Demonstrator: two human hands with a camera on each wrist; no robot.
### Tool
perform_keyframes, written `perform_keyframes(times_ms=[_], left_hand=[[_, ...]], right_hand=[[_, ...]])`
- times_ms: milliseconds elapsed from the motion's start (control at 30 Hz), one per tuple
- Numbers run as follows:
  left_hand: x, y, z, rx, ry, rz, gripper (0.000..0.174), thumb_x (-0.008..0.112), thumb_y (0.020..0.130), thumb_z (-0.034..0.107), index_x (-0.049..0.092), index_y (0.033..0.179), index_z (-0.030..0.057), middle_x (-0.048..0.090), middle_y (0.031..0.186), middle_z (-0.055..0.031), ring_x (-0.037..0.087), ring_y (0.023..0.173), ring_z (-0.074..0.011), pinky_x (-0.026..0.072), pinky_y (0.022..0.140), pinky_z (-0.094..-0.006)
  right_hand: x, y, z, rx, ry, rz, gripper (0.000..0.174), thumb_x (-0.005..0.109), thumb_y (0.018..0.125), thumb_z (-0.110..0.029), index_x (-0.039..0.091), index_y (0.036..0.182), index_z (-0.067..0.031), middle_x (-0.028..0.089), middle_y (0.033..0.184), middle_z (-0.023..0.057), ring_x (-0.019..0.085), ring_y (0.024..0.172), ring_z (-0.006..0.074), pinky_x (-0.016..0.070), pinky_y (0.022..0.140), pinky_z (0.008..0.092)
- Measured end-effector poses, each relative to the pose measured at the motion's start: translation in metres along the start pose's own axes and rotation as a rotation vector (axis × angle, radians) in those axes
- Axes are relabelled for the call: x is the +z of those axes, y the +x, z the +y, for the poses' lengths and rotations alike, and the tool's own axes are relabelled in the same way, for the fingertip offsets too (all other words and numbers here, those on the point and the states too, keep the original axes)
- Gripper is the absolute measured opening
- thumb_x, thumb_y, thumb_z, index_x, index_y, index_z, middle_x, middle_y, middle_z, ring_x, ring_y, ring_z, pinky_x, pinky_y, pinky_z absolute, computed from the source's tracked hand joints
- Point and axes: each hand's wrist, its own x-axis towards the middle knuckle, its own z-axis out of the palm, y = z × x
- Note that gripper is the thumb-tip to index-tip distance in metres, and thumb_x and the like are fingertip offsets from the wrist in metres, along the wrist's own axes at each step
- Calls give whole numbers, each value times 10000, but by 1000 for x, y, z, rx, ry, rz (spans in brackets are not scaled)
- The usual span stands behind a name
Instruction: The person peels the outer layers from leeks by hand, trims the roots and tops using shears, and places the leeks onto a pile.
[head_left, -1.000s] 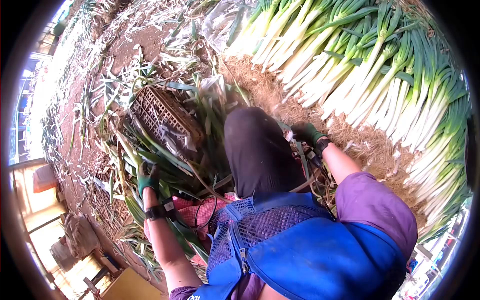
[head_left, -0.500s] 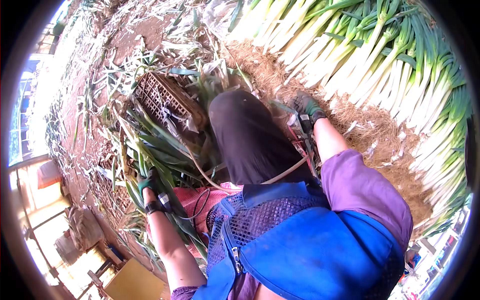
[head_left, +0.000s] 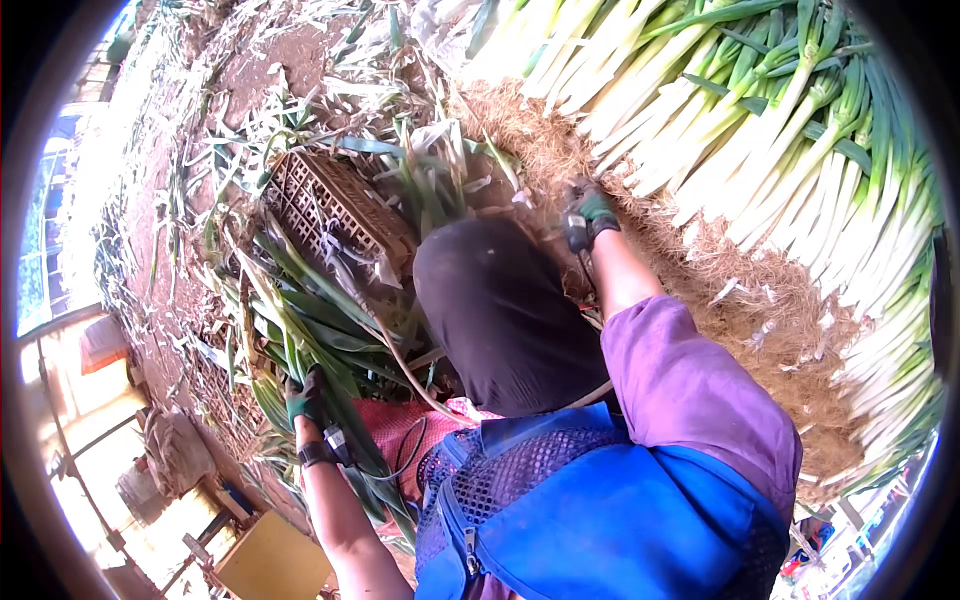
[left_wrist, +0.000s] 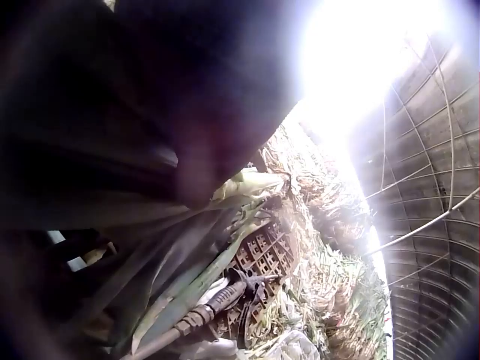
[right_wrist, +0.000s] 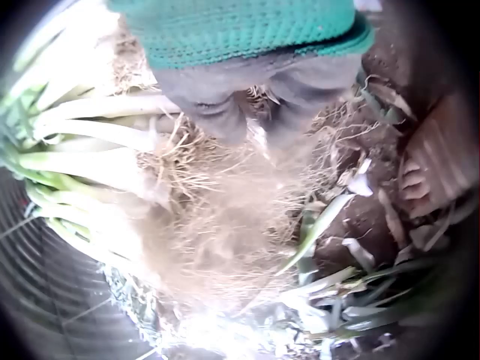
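Note:
In the head view my left hand (head_left: 305, 393), in a dark-palmed green glove, grips long green onion leaves (head_left: 300, 330) at the left of my lap. The left wrist view is dark; green onion leaves (left_wrist: 180, 292) spread out below the hand. My right hand (head_left: 592, 205) reaches over the pale roots in front of the piled green onions (head_left: 720, 130). Seen from the right wrist, its gloved fingers (right_wrist: 217, 112) point down, slightly bent and apart, right over the roots (right_wrist: 225, 187). White stalks (right_wrist: 97, 146) lie beside them.
A brown plastic crate (head_left: 340, 205) stands tilted among leaves ahead. An air gun (left_wrist: 217, 296) with a hose (head_left: 385, 335) lies against it. My knee (head_left: 490, 290) is between the hands. A bare foot (right_wrist: 435, 169) shows beside the roots. Leaf scraps litter the ground.
My right hand has moved forward and to the left from beside my knee, along the roots. The left hand has shifted slightly back toward me with the leaves.

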Motion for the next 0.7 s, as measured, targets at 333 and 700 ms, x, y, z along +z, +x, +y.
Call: perform_keyframes(times_ms=[333, 700], left_hand=[[-11, 2, 10, -115, -144, -144, 348, 744, 846, 218, 636, 1138, 64, 682, 941, -16, 613, 810, -116, 486, 729, -267], [-17, 21, 36, -138, -128, -149, 321, 749, 843, 240, 664, 1087, 48, 682, 908, -14, 602, 757, -105, 479, 688, -263]], right_hand=[[-16, -28, -75, 40, 669, 175, 98, 621, 904, -65, 650, 973, -2, 660, 877, 83, 653, 760, 203, 618, 693, 297], [28, -139, -154, 325, 91, -160, 431, 478, 988, -177, 385, 1345, 45, 494, 1289, 298, 622, 1059, 344, 602, 820, 369]])
